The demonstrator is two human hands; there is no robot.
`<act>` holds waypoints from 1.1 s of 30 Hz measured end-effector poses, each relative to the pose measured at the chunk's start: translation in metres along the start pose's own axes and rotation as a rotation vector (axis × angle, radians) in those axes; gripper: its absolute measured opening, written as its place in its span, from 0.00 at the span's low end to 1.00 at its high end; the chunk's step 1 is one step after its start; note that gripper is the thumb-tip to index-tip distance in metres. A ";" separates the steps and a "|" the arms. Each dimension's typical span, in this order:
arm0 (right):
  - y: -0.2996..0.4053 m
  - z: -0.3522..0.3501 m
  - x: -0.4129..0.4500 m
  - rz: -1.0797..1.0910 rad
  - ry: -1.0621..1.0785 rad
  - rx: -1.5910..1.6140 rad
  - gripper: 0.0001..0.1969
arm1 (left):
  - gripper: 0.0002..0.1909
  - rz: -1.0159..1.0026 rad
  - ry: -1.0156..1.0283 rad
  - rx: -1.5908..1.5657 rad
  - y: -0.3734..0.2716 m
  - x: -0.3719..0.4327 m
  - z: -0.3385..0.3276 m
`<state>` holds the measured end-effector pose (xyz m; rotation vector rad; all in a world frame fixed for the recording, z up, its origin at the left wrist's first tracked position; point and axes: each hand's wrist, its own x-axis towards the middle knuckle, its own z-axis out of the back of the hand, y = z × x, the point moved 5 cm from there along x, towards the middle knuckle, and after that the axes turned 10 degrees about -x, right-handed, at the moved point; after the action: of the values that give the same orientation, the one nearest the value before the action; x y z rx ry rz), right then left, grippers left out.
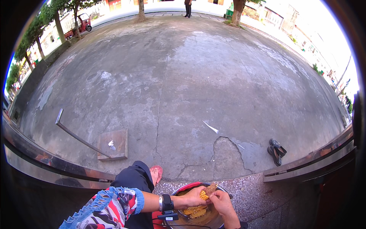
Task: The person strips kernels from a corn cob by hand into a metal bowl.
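Observation:
My left hand is closed around an ear of corn, its corn cob bare and reddish-brown at the upper end. Yellow kernels still cover the lower part, between my two hands. The thumb and fingers of my right hand press on the ear from the right; the fingertips are partly hidden. Both hands are over a round metal basin. In it lie several ears of yellow corn, with loose kernels around them. My left forearm covers part of the basin's left side.
A red slipper is on my foot beyond the basin. A metal box with a bent handle stands ahead on the left, bearing a crumpled white scrap. Black shoes sit ahead on the right. A person stands far off, near trees.

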<state>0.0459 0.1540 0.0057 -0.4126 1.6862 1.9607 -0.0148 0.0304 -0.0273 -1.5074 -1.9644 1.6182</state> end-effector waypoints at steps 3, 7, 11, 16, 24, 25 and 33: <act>0.001 0.000 0.000 -0.009 0.007 0.044 0.04 | 0.29 0.010 -0.005 -0.018 0.001 0.000 -0.001; 0.001 0.002 -0.001 -0.028 0.012 0.092 0.04 | 0.29 0.035 -0.012 -0.147 -0.005 -0.004 -0.004; 0.005 0.003 -0.002 -0.039 0.021 0.137 0.04 | 0.29 0.076 0.000 -0.211 -0.017 -0.010 -0.008; 0.001 0.003 -0.001 -0.027 0.024 0.135 0.05 | 0.28 0.022 -0.018 -0.099 -0.020 -0.010 -0.006; 0.004 0.004 -0.001 0.084 0.003 -0.102 0.06 | 0.25 -0.088 -0.005 0.116 -0.024 -0.011 -0.001; 0.002 0.003 0.000 0.059 -0.002 -0.085 0.06 | 0.25 -0.091 -0.001 0.132 -0.023 -0.011 -0.001; -0.011 0.003 0.005 0.118 -0.115 -0.186 0.05 | 0.24 -0.123 -0.015 0.139 -0.020 -0.009 -0.004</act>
<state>0.0478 0.1589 -0.0057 -0.2658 1.4938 2.1927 -0.0197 0.0281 -0.0055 -1.3016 -1.8689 1.6806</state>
